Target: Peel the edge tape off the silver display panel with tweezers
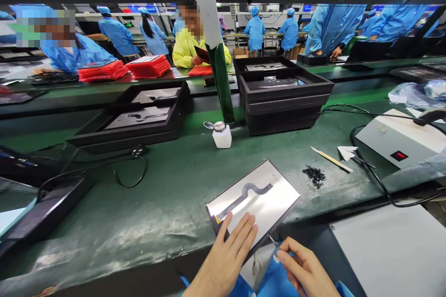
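Note:
My left hand (228, 253) lies flat across the lower left of a display panel (278, 195), its fingers stretched out over the silvery back. A dark, curved flex cable (248, 190) runs along that back. The panel's near edge reaches over the table's front edge. My right hand (301, 264) is closed in a pinch round a thin metal tool (273, 240), whose tip meets the panel's near right edge; its exact kind is hard to make out. Right of the panel are a heap of black scraps (314, 176) and a craft knife with a pale yellow handle (332, 159).
Behind the panel stands a white pump bottle (222, 135) with its lid up. Black trays (285, 102) are stacked further back; other trays (139, 116) hold panels at left. A grey box (400, 137) with cables sits at right. Co-workers (200, 48) sit across the line.

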Demonstrator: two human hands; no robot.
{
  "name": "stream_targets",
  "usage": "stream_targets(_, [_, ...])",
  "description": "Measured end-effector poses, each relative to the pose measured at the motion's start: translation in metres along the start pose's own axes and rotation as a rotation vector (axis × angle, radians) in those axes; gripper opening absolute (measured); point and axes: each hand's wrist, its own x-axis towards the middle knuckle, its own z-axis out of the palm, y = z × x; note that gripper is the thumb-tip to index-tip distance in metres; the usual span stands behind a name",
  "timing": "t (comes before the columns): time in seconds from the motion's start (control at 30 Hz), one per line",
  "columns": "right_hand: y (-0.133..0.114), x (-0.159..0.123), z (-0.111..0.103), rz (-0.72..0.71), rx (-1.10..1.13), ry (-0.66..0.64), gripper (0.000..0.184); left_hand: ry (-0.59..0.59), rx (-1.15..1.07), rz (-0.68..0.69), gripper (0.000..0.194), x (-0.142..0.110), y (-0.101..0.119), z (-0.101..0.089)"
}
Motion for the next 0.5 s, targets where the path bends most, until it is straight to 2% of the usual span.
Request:
stream_targets(0.13, [0.0006,-0.0003,-0.0047,-0.092,-0.202,0.058,0.056,0.013,-0.044,-0.018,0.076,-0.0008,-0.0018,-0.0037])
stream_targets(0.27, [0.0004,-0.0018,-0.0052,-0.154,-0.247,0.116,0.044,0.026,-0.092,-0.076,0.083,-0.0013,-0.0036,-0.0064])
stream_targets(0.37, [-0.0025,-0.0027,-0.0048,-0.138,-0.225,0.094,0.044,0.062,-0.118,-0.126,0.081,-0.0017,-0.0053,-0.0083])
stream_targets(0.5, [-0.0064,-0.0018,-0.0060,-0.078,-0.234,0.050,0.051,0.076,-0.102,-0.121,0.081,-0.0015,-0.0064,-0.0109])
